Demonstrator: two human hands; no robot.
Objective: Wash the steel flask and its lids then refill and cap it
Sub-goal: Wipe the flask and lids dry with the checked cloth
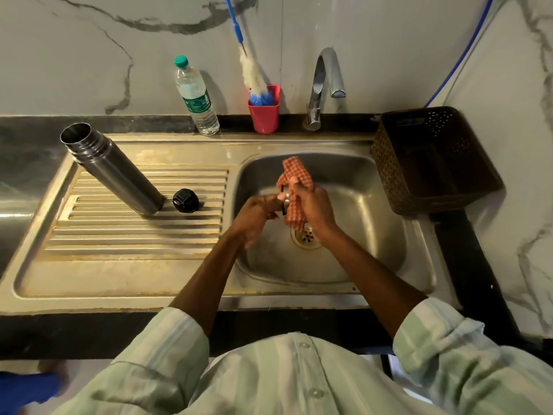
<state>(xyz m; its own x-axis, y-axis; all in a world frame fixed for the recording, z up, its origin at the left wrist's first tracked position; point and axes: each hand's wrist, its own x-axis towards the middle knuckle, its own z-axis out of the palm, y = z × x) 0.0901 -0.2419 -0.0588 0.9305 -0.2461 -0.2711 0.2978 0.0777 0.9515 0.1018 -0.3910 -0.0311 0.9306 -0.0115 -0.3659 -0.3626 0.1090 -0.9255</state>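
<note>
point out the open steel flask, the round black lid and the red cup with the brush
open steel flask (115, 170), head view, middle of its body
round black lid (185, 200), head view, centre of its top
red cup (264, 116), head view, front wall below the brush

The water bottle's (196, 97) green label is too blurred to read.

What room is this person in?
Most likely a kitchen: a steel sink with a ribbed draining board, a tap above it, and a bottle brush standing in a red cup.
</note>
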